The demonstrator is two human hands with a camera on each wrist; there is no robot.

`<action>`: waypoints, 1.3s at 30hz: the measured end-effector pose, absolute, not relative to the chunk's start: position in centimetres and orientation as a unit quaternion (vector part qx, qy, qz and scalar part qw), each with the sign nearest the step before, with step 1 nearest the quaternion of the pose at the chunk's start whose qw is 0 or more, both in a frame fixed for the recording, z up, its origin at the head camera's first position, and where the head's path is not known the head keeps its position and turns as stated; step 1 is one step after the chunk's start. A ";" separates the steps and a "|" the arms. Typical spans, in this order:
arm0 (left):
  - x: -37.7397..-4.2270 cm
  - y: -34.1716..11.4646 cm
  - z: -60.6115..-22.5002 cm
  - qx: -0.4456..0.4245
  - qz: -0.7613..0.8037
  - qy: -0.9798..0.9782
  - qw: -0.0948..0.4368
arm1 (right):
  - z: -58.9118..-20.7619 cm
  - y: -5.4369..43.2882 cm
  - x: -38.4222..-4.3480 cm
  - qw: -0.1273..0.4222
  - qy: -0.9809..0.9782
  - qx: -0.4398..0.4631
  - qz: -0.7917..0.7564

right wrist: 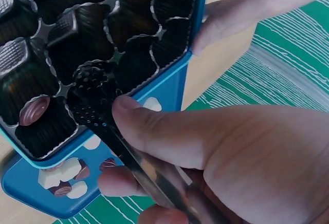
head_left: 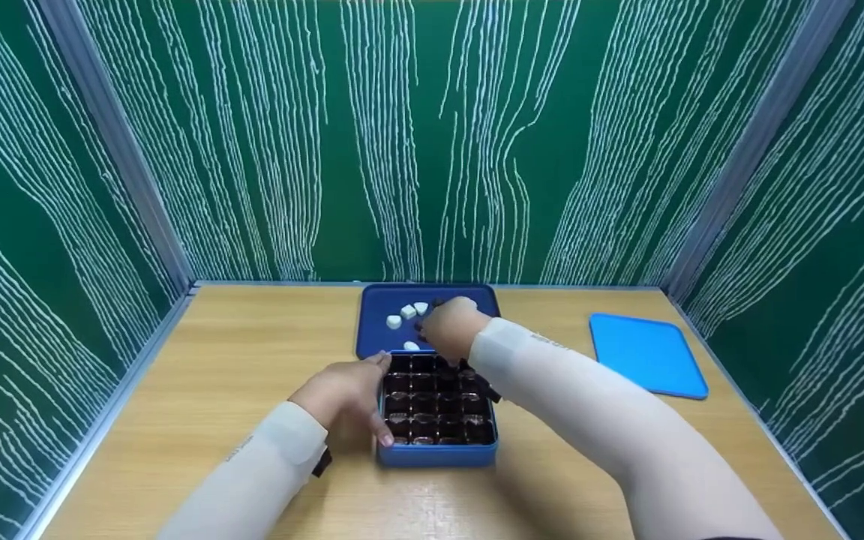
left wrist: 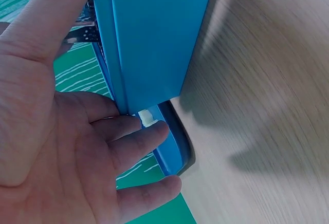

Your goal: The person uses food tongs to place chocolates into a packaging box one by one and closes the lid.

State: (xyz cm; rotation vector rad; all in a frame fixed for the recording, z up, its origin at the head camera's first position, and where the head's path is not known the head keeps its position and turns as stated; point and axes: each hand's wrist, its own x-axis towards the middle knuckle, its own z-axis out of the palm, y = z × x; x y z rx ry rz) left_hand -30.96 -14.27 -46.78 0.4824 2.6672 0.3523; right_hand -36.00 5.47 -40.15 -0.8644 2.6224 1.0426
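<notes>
A blue box [head_left: 438, 456] with a dark brown divided insert [head_left: 438, 405] stands on the table. Along its left side my left hand [head_left: 349, 390] rests, thumb at the near corner and fingers at the far one; the left wrist view shows these fingers fairly straight. My right hand [right wrist: 247, 152] grips a pair of tongs [right wrist: 131, 157] with dark perforated ends, which dip into one compartment near the box's far edge. I cannot tell whether the tongs hold anything. A brown chocolate [right wrist: 34, 111] sits in a corner compartment close by.
Behind the box lies a dark blue tray [head_left: 378, 298] with several white pieces [head_left: 408, 312] and brown chocolates [right wrist: 61, 188]. A bright blue lid-like panel [head_left: 646, 356] lies flat at the right. Green walls with white lines enclose the wooden table [head_left: 252, 330].
</notes>
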 end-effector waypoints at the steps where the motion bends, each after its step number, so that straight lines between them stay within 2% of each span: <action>1: -31.0 -14.2 -46.7 0.173 0.126 0.956 0.203 | -40.2 5.5 -36.0 0.096 0.886 -0.288 0.350; 10: -30.8 -14.4 -46.7 0.161 0.137 0.956 0.203 | -38.8 5.9 -35.5 0.088 0.886 -0.299 0.344; 15: -30.8 -14.5 -46.8 0.155 0.144 0.955 0.206 | -36.7 7.2 -35.2 0.102 0.918 -0.283 0.260; 23: -30.9 -14.4 -46.9 0.174 0.132 0.954 0.205 | -34.7 11.0 -37.7 0.118 0.957 -0.225 0.139; 29: -31.0 -14.4 -47.0 0.179 0.123 0.955 0.203 | -35.9 13.5 -39.7 0.107 0.966 -0.188 0.141; 39: -30.9 -14.5 -47.0 0.168 0.142 0.953 0.210 | -39.6 14.5 -41.2 0.082 0.964 -0.193 0.161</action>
